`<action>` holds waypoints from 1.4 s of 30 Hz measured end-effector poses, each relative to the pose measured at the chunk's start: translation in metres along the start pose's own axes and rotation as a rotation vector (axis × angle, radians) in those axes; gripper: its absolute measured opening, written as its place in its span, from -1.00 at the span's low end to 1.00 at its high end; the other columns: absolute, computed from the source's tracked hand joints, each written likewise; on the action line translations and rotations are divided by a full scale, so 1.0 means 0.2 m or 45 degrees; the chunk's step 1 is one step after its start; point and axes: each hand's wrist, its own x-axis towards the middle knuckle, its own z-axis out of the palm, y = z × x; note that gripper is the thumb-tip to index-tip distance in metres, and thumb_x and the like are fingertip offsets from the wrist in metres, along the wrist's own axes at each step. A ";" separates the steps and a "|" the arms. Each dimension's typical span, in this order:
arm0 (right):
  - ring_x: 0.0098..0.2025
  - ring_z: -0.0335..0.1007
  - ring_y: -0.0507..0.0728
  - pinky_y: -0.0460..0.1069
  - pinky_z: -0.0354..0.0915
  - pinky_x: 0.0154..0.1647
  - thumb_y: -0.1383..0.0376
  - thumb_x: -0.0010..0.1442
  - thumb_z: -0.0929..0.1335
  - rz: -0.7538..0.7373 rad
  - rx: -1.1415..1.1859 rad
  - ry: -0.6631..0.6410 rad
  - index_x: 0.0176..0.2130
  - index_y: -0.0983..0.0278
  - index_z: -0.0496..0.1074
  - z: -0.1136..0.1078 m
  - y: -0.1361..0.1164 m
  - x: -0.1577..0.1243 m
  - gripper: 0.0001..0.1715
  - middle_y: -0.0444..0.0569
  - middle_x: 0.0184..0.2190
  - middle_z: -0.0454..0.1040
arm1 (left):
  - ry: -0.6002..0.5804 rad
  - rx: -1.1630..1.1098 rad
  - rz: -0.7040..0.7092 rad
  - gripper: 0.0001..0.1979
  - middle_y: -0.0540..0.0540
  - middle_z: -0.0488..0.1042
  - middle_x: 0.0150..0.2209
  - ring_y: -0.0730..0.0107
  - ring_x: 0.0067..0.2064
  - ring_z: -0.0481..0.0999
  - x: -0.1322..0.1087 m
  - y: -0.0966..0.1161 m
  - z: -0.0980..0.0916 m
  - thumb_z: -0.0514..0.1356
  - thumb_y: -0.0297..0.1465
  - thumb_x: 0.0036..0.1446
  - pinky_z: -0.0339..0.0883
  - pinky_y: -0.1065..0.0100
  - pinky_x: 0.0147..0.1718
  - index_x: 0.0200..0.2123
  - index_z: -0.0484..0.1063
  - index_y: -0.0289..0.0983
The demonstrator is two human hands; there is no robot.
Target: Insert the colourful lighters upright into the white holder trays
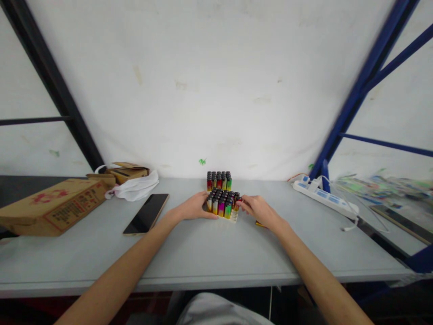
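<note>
Several colourful lighters with black tops stand upright in rows in a pale tray on the table. My left hand grips the tray's left side, thumb along the front and fingers partly hidden behind the lighters. At the tray's right end, my right hand pinches a red lighter between thumb and fingers; whether it is fully seated in its slot I cannot tell. Behind stands a second block of upright lighters. A yellow lighter-like piece lies partly hidden beneath my right hand.
On the left are a phone, a white plastic bag and a cardboard box. To the right lies a white power strip with cables. A white wall rises behind the grey table, between metal frame posts.
</note>
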 end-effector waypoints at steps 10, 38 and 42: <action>-0.35 0.46 0.15 -0.01 0.25 -0.28 0.04 0.40 0.27 0.070 0.155 -0.177 -0.24 0.28 0.56 -0.25 0.13 -0.10 -0.56 0.02 -0.36 0.60 | -0.024 0.057 -0.076 -0.11 -0.23 0.50 0.17 -0.06 0.14 0.50 0.00 -0.04 0.01 0.45 0.08 -0.11 0.31 0.15 0.22 0.19 0.41 -0.29; -0.46 0.35 0.06 0.00 0.39 -0.35 -0.18 0.26 0.32 0.280 1.530 0.193 -0.11 0.13 0.25 -0.19 -0.08 0.06 -0.50 -0.18 -0.45 0.40 | -0.018 0.061 -0.045 -0.19 -0.22 0.54 0.11 -0.05 0.08 0.53 0.00 -0.01 0.00 0.45 0.05 -0.09 0.34 0.12 0.18 0.14 0.46 -0.28; -0.65 -0.15 -0.06 -0.15 -0.06 -0.65 -0.19 0.25 0.33 0.308 1.549 0.201 -0.13 0.12 0.23 -0.06 -0.09 0.10 -0.50 -0.35 -0.58 0.05 | -0.004 0.054 -0.033 -0.18 -0.23 0.55 0.11 -0.06 0.08 0.53 0.00 -0.01 0.00 0.45 0.04 -0.09 0.34 0.12 0.17 0.15 0.45 -0.29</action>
